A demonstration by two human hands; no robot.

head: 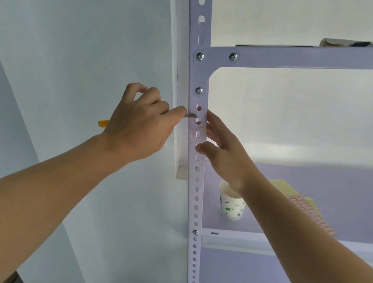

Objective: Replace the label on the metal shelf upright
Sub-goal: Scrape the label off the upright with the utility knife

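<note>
One half-hidden scraper [191, 116] (orange end) in curled left fingers [175, 112], right fingers [213, 126] straight against upright [192, 185].

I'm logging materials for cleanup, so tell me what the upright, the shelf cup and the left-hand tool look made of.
Upright: painted metal, likely steel, smooth white coat; punched holes and screws suggest it. Cup: paper, matte white with green print, thin rim. Tool: thin grey metal blade; its orange end behind the left hand looks plastic.
</note>
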